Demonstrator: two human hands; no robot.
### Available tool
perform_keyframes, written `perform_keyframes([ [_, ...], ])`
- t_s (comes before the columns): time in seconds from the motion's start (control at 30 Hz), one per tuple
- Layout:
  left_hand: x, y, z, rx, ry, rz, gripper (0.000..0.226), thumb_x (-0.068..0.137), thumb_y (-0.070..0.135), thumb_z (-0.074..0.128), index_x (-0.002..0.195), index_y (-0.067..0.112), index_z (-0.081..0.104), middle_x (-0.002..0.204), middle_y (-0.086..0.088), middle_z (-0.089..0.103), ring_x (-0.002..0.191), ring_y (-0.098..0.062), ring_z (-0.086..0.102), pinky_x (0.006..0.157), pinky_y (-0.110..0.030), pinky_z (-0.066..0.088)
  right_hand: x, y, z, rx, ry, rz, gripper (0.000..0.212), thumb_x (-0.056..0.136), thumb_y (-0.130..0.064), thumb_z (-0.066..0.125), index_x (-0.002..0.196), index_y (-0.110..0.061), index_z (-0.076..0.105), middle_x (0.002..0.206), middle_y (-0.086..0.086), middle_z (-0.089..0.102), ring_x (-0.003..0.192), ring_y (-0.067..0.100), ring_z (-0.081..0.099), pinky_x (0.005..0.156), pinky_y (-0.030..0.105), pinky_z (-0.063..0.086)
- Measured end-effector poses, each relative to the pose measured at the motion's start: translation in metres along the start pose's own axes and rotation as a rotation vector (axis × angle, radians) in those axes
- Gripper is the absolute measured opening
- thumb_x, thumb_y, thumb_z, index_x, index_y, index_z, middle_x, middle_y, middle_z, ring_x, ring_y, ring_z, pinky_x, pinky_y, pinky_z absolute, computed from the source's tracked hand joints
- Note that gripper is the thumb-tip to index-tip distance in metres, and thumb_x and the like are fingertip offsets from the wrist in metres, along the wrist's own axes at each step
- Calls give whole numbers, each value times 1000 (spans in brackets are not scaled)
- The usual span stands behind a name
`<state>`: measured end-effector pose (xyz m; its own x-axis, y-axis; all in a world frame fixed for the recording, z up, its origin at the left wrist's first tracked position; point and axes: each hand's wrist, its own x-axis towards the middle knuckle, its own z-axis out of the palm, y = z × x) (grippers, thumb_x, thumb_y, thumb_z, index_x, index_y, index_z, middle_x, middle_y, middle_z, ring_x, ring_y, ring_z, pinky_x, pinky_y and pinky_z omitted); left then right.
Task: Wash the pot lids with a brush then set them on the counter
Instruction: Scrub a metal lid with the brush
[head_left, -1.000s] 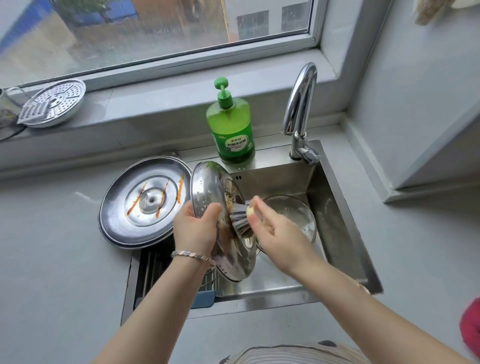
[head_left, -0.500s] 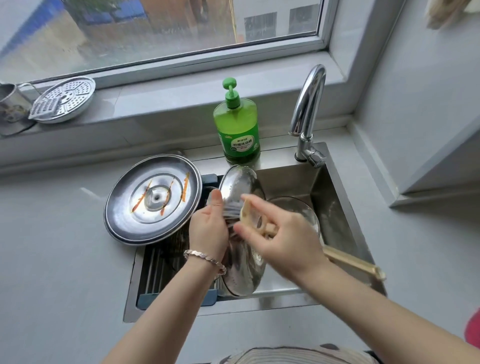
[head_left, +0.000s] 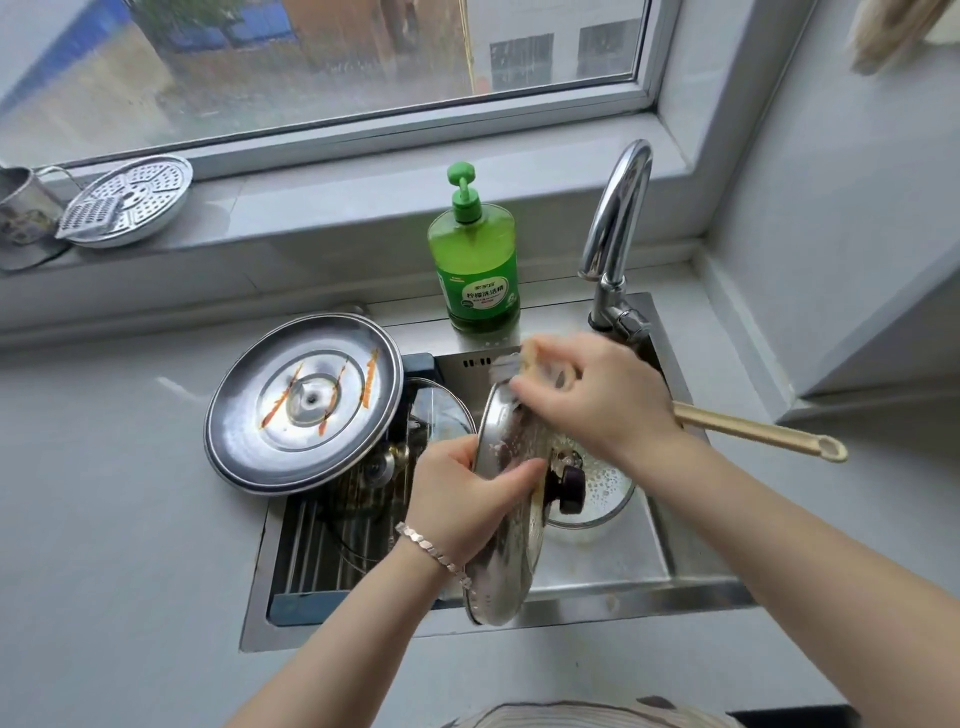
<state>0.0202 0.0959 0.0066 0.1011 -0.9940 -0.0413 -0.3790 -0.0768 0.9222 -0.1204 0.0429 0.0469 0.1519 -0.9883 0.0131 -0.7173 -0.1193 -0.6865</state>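
The washing is under way, and by my judgement not yet half done. The left hand (head_left: 462, 499) holds a steel lid (head_left: 506, 561) on edge over the sink (head_left: 597, 597), its grip closed round the lid's left rim with the thumb across the near face. The right hand (head_left: 597, 400) is wrapped round the head end of the brush (head_left: 753, 434). The pale handle juts out to the right over the sink's edge. The bristles meet the far, upper rim of the held lid, where the picture is blurred by motion. The lid's face looks wet and speckled, so this one is in mid-scrub.

Three more lids seem to wait:
- A large steel lid (head_left: 304, 402) lies flat at the left, partly on the desk (head_left: 104, 519) and partly over the sink. Orange streaks cross it, so I take it as unwashed.
- A glass lid (head_left: 602, 493) lies in the basin on the right, beaded with drops or suds.
- A second glass lid (head_left: 441, 410) stands behind the left hand.

No lid that looks clean sits on the desk. No water shows at the faucet (head_left: 615, 228). The green soap bottle (head_left: 472, 260) stands at the far rim.
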Motion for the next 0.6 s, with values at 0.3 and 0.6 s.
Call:
perform_keyframes([
  [0.3,3,6,-1,42,-50,-22,33,65,2,76,48,15,51,42,11,44,42,0,37,45,-15,34,-10,3,8,-43,113,-134,17,77,-46,59,89,-35,63,85,-16,63,76,9,56,61,26,44],
  [0.6,2,6,1,-38,-35,-53,35,63,5,79,46,16,51,41,10,48,41,-1,39,44,-14,35,-9,7,9,18,56,-20,25,81,-46,61,104,-36,64,93,-9,55,78,14,56,63,24,42],
])
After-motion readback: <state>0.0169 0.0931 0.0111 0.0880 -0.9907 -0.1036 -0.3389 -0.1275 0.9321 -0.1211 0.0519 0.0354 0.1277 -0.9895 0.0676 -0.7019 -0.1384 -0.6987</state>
